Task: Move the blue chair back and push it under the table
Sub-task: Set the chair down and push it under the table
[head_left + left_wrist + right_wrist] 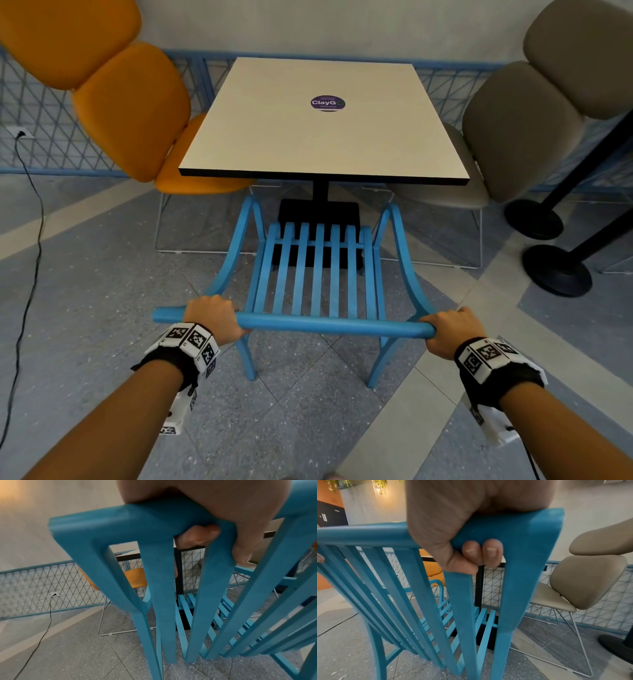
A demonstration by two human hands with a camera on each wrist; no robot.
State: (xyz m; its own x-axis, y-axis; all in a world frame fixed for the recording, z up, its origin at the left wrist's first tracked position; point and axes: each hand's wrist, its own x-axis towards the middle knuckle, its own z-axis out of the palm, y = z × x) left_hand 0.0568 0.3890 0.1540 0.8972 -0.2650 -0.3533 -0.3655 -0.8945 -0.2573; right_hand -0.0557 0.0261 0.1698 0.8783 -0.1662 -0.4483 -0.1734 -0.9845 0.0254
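The blue slatted chair (pixel 317 274) stands on the floor facing the square white table (pixel 325 137), its front edge near the table's black pedestal base (pixel 320 212). My left hand (pixel 214 317) grips the left end of the chair's top rail (pixel 325 325), fingers curled under it (pixel 197 536). My right hand (pixel 452 329) grips the right end of the same rail, fingertips (pixel 481 551) wrapped underneath. Most of the seat is still in front of the tabletop's near edge.
An orange padded chair (pixel 130 113) sits at the table's left, a beige one (pixel 524 130) at its right. Two black round stand bases (pixel 548 246) are on the floor at right. A black cable (pixel 30 240) runs from a wall socket at left. Blue mesh fencing lines the wall.
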